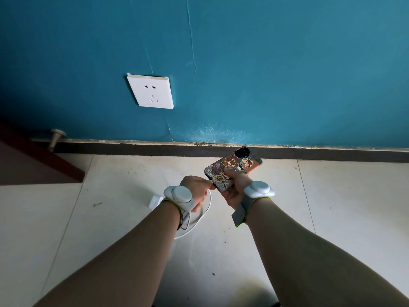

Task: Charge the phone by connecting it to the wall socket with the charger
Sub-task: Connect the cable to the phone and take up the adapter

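Note:
My right hand (234, 191) grips a phone (232, 168) in a cartoon-sticker case, its back facing up and its camera end pointing toward the wall. My left hand (197, 189) pinches the plug end of a white cable (207, 209) against the phone's bottom edge. The cable loops down below my left wrist. The white charger block (155, 201) lies on the floor tiles, partly hidden behind my left wrist. A white wall socket (150, 91) sits on the blue wall, up and to the left of my hands, with nothing plugged in.
A dark skirting board (309, 152) runs along the foot of the wall. A dark red door or cabinet edge (33, 165) stands at the left, with a door stop (55, 138) near the skirting. Pale floor tiles (332, 207) spread under my arms.

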Demonstrator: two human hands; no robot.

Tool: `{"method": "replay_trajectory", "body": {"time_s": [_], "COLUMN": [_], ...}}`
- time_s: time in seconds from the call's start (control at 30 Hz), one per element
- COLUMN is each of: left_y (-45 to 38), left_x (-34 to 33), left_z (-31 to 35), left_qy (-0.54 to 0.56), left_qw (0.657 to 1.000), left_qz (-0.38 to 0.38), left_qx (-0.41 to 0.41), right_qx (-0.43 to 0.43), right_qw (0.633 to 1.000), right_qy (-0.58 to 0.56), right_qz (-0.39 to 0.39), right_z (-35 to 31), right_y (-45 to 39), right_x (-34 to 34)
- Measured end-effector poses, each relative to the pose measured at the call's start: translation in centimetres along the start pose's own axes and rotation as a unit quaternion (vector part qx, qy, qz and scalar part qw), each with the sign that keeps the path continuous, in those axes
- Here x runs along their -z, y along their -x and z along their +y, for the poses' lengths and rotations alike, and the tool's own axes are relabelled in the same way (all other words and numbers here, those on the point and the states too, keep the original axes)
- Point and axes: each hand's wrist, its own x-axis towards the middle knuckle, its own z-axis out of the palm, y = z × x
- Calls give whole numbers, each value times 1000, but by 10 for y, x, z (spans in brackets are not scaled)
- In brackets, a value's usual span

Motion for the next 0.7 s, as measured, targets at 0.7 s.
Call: {"method": "replay_trajectory", "body": {"time_s": [0.7], "left_y": [-7], "left_x": [15], "left_z": [-24], "left_qy": [-30], "left_qw": [995], "left_qz": [-67], "left_qx": [68], "right_qx": [-68], "right_qw": [992], "right_qy": [111], "right_qz": [5], "right_z": [15], "right_y": [-15], "right_x": [38]}}
